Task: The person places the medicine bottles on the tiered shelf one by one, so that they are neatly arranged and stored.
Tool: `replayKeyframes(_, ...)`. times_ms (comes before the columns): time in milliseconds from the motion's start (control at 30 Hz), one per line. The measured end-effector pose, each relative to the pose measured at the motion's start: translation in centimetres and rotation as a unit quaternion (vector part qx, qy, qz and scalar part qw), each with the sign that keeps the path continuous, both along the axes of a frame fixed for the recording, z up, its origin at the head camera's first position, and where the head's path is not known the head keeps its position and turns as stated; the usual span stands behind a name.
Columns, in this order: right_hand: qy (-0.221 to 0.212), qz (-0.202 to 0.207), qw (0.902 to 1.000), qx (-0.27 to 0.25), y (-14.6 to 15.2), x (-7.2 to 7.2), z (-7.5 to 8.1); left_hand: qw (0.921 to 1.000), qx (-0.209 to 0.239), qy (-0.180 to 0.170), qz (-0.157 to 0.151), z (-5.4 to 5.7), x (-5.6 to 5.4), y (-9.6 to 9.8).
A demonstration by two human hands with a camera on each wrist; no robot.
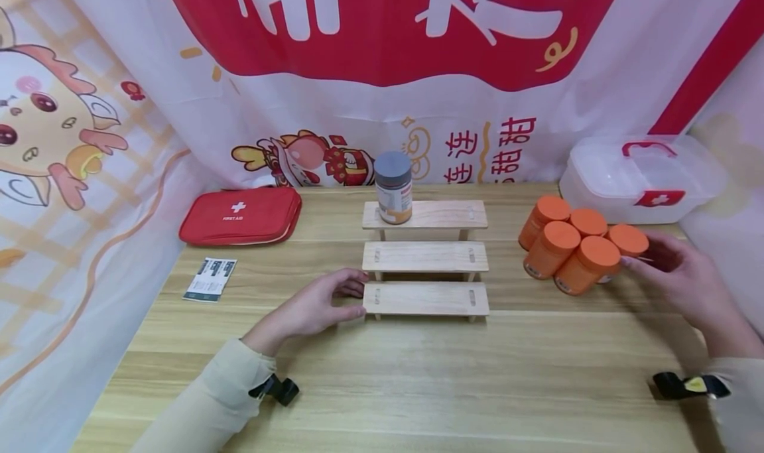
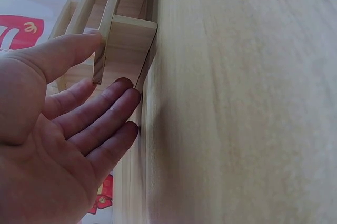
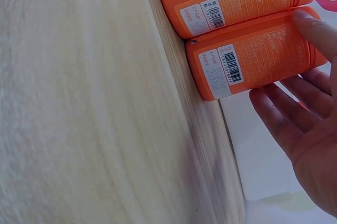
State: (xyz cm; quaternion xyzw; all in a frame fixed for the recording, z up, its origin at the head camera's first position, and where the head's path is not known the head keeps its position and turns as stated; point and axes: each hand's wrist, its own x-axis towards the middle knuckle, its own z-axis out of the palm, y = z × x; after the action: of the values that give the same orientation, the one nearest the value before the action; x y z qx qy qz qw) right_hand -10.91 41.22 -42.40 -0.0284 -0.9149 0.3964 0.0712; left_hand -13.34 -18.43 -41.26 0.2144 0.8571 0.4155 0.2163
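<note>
My left hand (image 1: 331, 300) is at the left end of a three-step wooden rack (image 1: 425, 298). In the left wrist view, its thumb touches the end of the lowest board, while the loosely extended fingers (image 2: 113, 129) lie beside and beneath that end. Several orange bottles (image 1: 560, 249) with orange lids stand in a cluster on the table, right of the rack. My right hand (image 1: 686, 277) holds the rightmost orange bottle (image 3: 253, 58), thumb at its neck and fingers along the other side. A grey-lidded bottle (image 1: 394, 189) stands upright on the rack's top step, towards the left.
Towards the back left lies a red first aid pouch (image 1: 241, 218), with a small printed card (image 1: 210, 279) in front of it. A translucent white box (image 1: 638, 181) with a red handle stands behind the bottles. Printed cloth (image 1: 334, 95) hangs along the table's back edge.
</note>
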Motion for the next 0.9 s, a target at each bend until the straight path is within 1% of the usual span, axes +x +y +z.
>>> replayKeyframes(167,0.010,0.002,0.9999,-0.003,0.06,0.09,-0.13,1.0000,0.000,0.003,0.001,0.02,0.07,0.02)
replayKeyframes(433,-0.008,-0.016,0.9998,0.009,-0.03,0.13,-0.10,1.0000,-0.006,0.005,0.002,0.04,0.11,0.04)
replayKeyframes(633,-0.008,-0.020,0.9996,0.019,-0.01,0.23,-0.10,1.0000,-0.006,0.005,0.002,0.02,0.09,0.04)
replayKeyframes(767,-0.012,-0.023,0.9995,0.018,-0.01,0.40,-0.01,1.0000,-0.006,0.004,0.002,0.02,0.07,0.03)
replayKeyframes(900,0.004,-0.025,0.9997,0.005,0.19,0.66,0.20,1.0000,-0.006,0.003,0.002,0.03,0.05,0.04)
